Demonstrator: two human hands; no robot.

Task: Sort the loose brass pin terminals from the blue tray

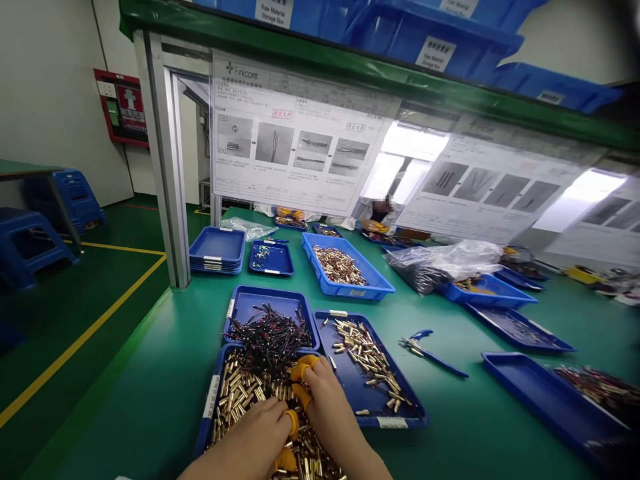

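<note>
Both of my hands are over a blue tray [213, 407] heaped with small brass-coloured metal tubes [240, 393]. My left hand [260, 423] is low over the heap, its fingers curled together with orange finger cots on the tips. Beside it, my right hand [327, 400] has thumb and fingers, also in orange cots, bent into a pinch. Whatever is between the fingers of either hand is too small or hidden. Just beyond the fingertips, a pile of thin black wire pieces [273, 333] with some red ends fills another blue tray [240, 298] and spills over the tubes.
On the right, a tray [407, 400] bears loose brass tubes; blue-handled pliers [435, 357] lie past it. Behind are a deep bin [355, 292], stacked trays [217, 247] and a plastic bag [445, 260]. Other people's hands [375, 227] work across the bench. Instruction sheets [295, 133] hang above.
</note>
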